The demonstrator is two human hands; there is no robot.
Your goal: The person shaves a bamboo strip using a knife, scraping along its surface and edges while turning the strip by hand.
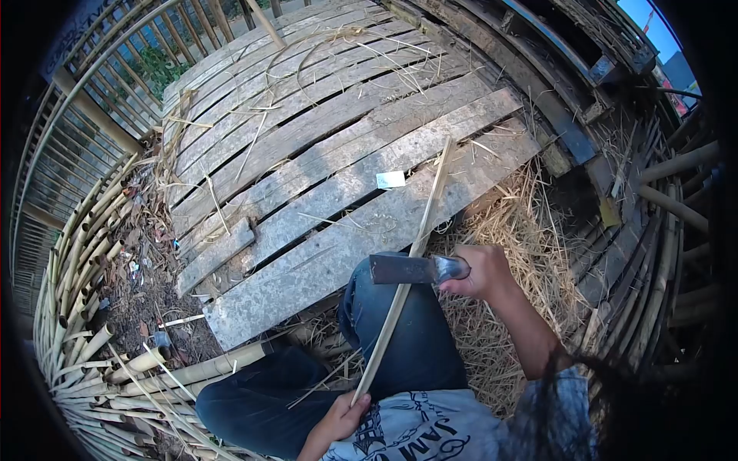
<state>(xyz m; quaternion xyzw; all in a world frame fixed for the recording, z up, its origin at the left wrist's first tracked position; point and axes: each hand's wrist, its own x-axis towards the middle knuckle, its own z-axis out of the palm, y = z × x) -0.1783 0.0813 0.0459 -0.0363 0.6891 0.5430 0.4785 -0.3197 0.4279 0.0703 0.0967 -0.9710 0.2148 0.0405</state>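
My left hand (344, 417) is closed around the lower end of a long, pale bamboo strip (390, 324), close to my shirt. The strip slants up across my raised thigh, and its far end lies over the near boards of the wooden platform (307, 265). In my right hand (486, 273) is the handle of a broad-bladed knife (401, 270). Its dark, blunt-ended blade points left and crosses over the strip above my knee. Whether the blade's edge touches the strip, I cannot tell. My right fingers wrap the handle and hide most of it.
Thin bamboo shavings (511, 238) heap up to the right of my leg. A small white card (390, 180) lies on the slatted boards. Bamboo poles (84, 361) are stacked at the left, with a bamboo fence (100, 115) behind. Old timber beams (530, 61) stand at upper right.
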